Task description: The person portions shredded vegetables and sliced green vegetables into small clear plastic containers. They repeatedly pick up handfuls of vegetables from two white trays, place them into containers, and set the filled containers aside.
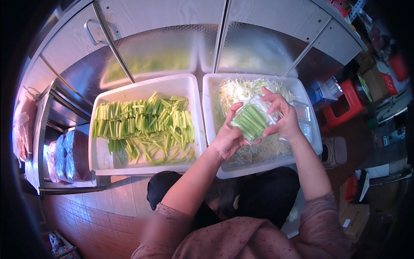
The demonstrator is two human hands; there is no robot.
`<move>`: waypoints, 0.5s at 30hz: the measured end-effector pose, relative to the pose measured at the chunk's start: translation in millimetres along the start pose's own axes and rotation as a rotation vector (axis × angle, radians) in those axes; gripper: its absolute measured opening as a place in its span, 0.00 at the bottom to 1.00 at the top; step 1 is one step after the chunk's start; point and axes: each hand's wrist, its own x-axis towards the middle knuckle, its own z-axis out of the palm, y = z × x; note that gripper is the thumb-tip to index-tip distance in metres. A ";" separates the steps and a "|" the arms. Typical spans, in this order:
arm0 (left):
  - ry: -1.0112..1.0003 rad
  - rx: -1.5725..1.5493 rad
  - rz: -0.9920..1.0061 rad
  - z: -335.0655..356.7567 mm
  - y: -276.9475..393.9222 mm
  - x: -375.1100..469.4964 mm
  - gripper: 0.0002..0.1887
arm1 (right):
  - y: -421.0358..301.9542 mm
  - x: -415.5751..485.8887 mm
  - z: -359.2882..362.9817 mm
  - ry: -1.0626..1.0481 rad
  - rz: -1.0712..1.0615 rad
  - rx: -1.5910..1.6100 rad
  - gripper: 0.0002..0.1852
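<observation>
My left hand point(230, 137) and my right hand point(282, 113) hold a clear plastic packet of cut green stalks point(250, 121) between them. The stalks, which look like celery, lie side by side inside the film. Below the packet is a white plastic tub point(210, 106) with pale shredded vegetable point(237, 85); my hands hide part of it. Clear plastic boxes point(301, 111) sit at that tub's right side. To the left, a second white tub point(108, 158) holds cut celery stalks point(139, 121), stacked in rows at the back and loose in front.
Cabinet doors point(168, 14) rise behind both tubs. A metal rack point(48, 100) with blue plastic bags point(72, 155) stands left. On the right are a red plastic stool point(347, 100), a small bin point(338, 150) and a cardboard box point(355, 220). My knees are close against the tubs.
</observation>
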 end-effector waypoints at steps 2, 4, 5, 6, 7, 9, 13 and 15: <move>0.122 0.025 -0.001 2.9 1.1 0.5 0.36 | -5.3 -2.5 -0.1 -0.005 -0.062 -0.103 0.33; 0.250 0.040 -0.003 2.3 -1.7 2.8 0.35 | -11.9 0.1 3.9 -0.036 -0.177 -0.284 0.33; 0.246 0.045 0.003 3.8 -3.9 3.3 0.34 | -15.2 2.2 6.9 -0.051 -0.234 -0.375 0.33; 0.241 0.049 0.005 5.4 -7.9 3.3 0.33 | -17.8 3.8 10.7 -0.054 -0.241 -0.388 0.35; 0.236 0.053 0.007 6.9 -11.5 3.0 0.32 | -20.3 5.7 15.1 -0.058 -0.248 -0.401 0.36; 0.275 0.058 0.026 8.6 -14.9 2.6 0.32 | -26.0 6.4 19.9 -0.029 -0.199 -0.367 0.44; 0.296 0.057 0.061 -4.8 -16.0 4.1 0.35 | -55.5 0.9 24.3 0.135 0.059 -0.347 0.61; 0.280 0.004 0.074 -5.6 -15.9 4.1 0.35 | -61.4 -3.5 17.2 0.118 0.187 -0.409 0.62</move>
